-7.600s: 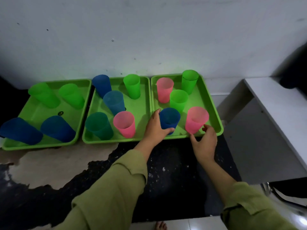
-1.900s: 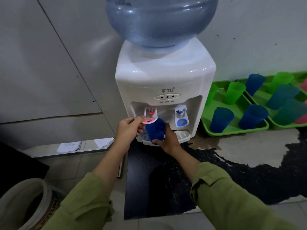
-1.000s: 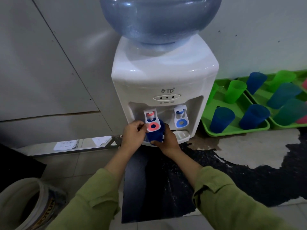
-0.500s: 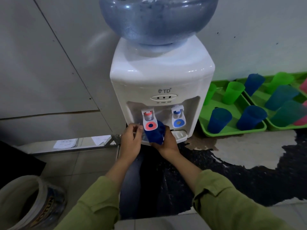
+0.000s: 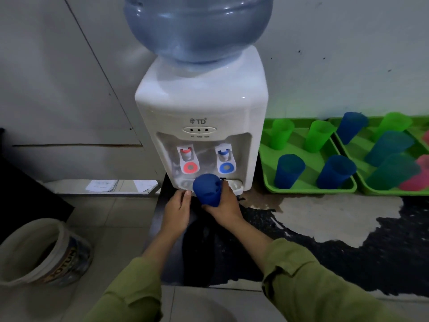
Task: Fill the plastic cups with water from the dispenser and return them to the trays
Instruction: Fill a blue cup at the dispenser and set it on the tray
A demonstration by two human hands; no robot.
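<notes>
My right hand (image 5: pixel 224 206) grips a dark blue plastic cup (image 5: pixel 207 188), held upright just in front of the drip tray of the white water dispenser (image 5: pixel 202 108). The cup sits below and between the red tap (image 5: pixel 188 159) and the blue tap (image 5: pixel 225 159). To the left of the cup my left hand (image 5: pixel 177 209) hovers with relaxed fingers, holding nothing. Green trays (image 5: pixel 311 188) with green and blue cups stand to the dispenser's right.
A big blue water bottle (image 5: pixel 197 26) tops the dispenser. A worn bucket (image 5: pixel 44 252) stands on the floor at lower left. Papers (image 5: pixel 102 185) lie on a low ledge left of the dispenser. The black counter surface (image 5: pixel 348 247) has pale worn patches.
My right hand has pulled the blue cup down and out from under the red tap. My left hand has come off the red tap lever and dropped beside the cup.
</notes>
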